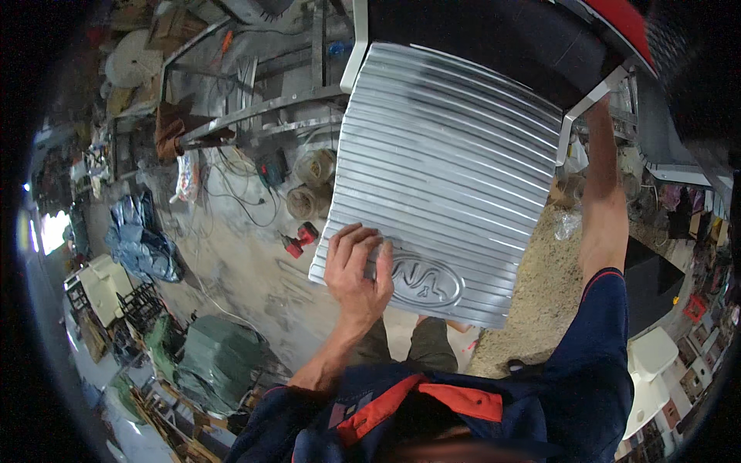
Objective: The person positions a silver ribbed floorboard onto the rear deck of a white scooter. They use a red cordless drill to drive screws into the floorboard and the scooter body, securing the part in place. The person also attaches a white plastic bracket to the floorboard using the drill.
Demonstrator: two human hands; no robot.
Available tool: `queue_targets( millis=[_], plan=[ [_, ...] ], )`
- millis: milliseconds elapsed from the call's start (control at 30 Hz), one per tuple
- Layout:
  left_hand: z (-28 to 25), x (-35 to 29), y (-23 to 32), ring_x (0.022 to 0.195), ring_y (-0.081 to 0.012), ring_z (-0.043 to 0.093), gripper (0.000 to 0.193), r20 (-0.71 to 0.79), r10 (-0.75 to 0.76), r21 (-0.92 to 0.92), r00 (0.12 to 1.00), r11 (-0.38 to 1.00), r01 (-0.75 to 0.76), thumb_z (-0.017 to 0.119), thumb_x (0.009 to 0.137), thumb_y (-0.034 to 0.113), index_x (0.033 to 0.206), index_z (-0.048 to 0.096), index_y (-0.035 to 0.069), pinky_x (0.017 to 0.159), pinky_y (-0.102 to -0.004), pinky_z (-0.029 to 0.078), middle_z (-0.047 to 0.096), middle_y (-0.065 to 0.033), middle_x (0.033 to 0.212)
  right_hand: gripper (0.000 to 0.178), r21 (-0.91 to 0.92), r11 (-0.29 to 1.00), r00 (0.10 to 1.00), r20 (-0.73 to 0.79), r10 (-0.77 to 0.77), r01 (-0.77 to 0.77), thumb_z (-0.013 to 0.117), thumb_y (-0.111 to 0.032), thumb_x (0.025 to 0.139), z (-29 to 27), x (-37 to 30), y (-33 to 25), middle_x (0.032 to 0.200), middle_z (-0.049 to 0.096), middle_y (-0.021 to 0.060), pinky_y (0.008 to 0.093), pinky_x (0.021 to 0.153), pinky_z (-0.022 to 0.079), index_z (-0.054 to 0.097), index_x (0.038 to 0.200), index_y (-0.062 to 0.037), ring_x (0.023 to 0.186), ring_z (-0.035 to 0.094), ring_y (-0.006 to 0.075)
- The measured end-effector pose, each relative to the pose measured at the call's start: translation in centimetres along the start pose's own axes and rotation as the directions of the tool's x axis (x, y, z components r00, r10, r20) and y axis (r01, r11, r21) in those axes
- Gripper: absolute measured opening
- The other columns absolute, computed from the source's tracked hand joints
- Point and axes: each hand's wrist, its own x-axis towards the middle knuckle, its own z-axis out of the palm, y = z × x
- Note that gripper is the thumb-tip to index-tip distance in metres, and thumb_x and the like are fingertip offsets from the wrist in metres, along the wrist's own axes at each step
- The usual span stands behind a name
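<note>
A ribbed silver metal sheet [444,181] with an oval embossed emblem near its front edge stretches out before me. Its far end meets a dark panel [471,38] between two pale angled brackets [356,46]. My left hand [359,266] rests on the sheet's near left part, left of the emblem, with fingers slightly bent and thumb apart. On the right, my bare right forearm [604,204] reaches forward past the sheet's edge. My right hand lies in shadow behind the right bracket [590,104], so its fingers and anything in them are hidden.
A red cordless drill [301,239] lies on the floor left of the sheet. Beyond it are a metal frame [262,112], cables [239,181] and round containers [309,199]. Green sheeting [220,363] covers something at lower left. A black board [648,285] and white chair [648,378] stand right.
</note>
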Motion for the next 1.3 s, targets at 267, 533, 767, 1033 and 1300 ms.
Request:
queue_targets(
  millis=[267,533,767,1033,1300],
  plan=[
    [-0.5,0.8,-0.4,0.108,-0.0379,0.064,0.015,-0.092,0.070,-0.021,0.993,0.997,-0.072,0.062,0.086,-0.001,0.100,0.068,-0.004,0.095,-0.0454,0.049,0.069,-0.0184,0.104,0.046,0.008,0.998,0.995,0.074,-0.064,0.064,0.051,-0.040,0.102,1.4,-0.6,-0.7,0.115,0.068,0.0157,0.0469,0.090,0.052,0.060,0.129,-0.0036,0.102,0.064,0.0297],
    [-2.9,2.6,-3.9,0.110,-0.0363,0.064,0.017,-0.151,0.108,0.088,0.983,0.992,-0.096,0.063,0.090,0.003,0.106,0.068,-0.004,0.090,-0.0420,0.050,0.069,-0.0182,0.108,0.043,0.207,0.959,0.981,0.085,0.177,-0.191,0.057,-0.035,0.100,3.8,-2.2,1.9,0.117,0.070,0.0147,0.0467,0.091,0.055,0.061,0.131,-0.0054,0.105,0.068,0.0306],
    [-6.5,7.9,-8.5,0.100,-0.0273,0.069,0.018,-0.136,0.164,0.240,0.977,0.962,-0.128,0.067,0.093,0.013,0.104,0.071,-0.001,0.081,-0.0341,0.051,0.071,-0.0151,0.111,0.043,0.124,0.969,0.977,0.042,0.208,-0.212,0.060,-0.044,0.096,4.0,-3.3,4.9,0.119,0.068,0.0119,0.0507,0.090,0.054,0.064,0.124,-0.0119,0.106,0.067,0.0309],
    [-6.8,8.7,-11.1,0.094,-0.0267,0.068,0.025,-0.118,0.083,0.226,0.989,0.973,-0.054,0.070,0.093,0.021,0.106,0.071,-0.001,0.079,-0.0337,0.051,0.073,-0.0133,0.103,0.037,-0.022,0.991,0.988,-0.078,0.133,-0.135,0.059,-0.036,0.097,5.9,-6.1,5.5,0.114,0.068,0.0137,0.0497,0.083,0.052,0.062,0.120,-0.0077,0.097,0.065,0.0331],
    [-7.5,8.5,-11.1,0.102,-0.0238,0.065,0.040,0.044,0.100,0.196,0.994,0.975,-0.107,0.067,0.096,0.031,0.120,0.068,0.000,0.085,-0.0362,0.051,0.070,-0.0154,0.114,0.020,-0.330,0.936,0.971,-0.154,-0.181,0.122,0.054,-0.013,0.095,-1.3,-12.4,15.0,0.082,0.067,0.0109,0.0333,0.059,0.046,0.062,0.102,0.0041,0.067,0.061,0.0196]
  ],
)
